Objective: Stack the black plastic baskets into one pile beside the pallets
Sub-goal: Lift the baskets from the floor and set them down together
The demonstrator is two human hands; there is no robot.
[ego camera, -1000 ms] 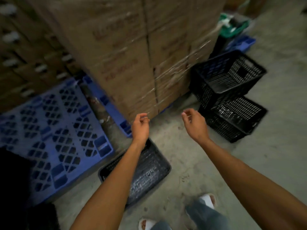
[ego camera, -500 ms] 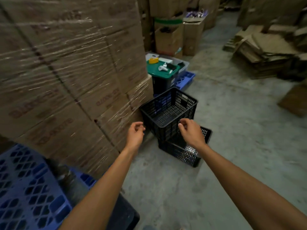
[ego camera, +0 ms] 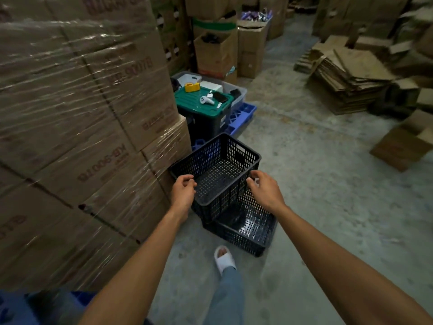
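Observation:
A black perforated plastic basket [ego camera: 225, 160] sits tilted on a second black basket [ego camera: 248, 228] on the concrete floor, beside the wrapped carton stack. My left hand [ego camera: 182, 191] hovers at the near left corner of the upper basket's rim, fingers loosely curled and empty. Over the rim's near right corner, my right hand [ego camera: 264, 191] hangs with relaxed, curled fingers, holding nothing. Whether either hand touches the rim is unclear.
A tall shrink-wrapped stack of cartons [ego camera: 82, 125] fills the left on a blue pallet [ego camera: 14, 308]. Behind the baskets stand a green-lidded bin [ego camera: 206, 109] and another blue pallet [ego camera: 241, 116]. Flattened cardboard [ego camera: 346, 73] lies at far right. My foot in a white slipper [ego camera: 223, 259] steps forward.
I have walked toward the two stacked baskets; they are now close under my hands. The flat black basket near the blue pallet has left the view. Both hands stay empty.

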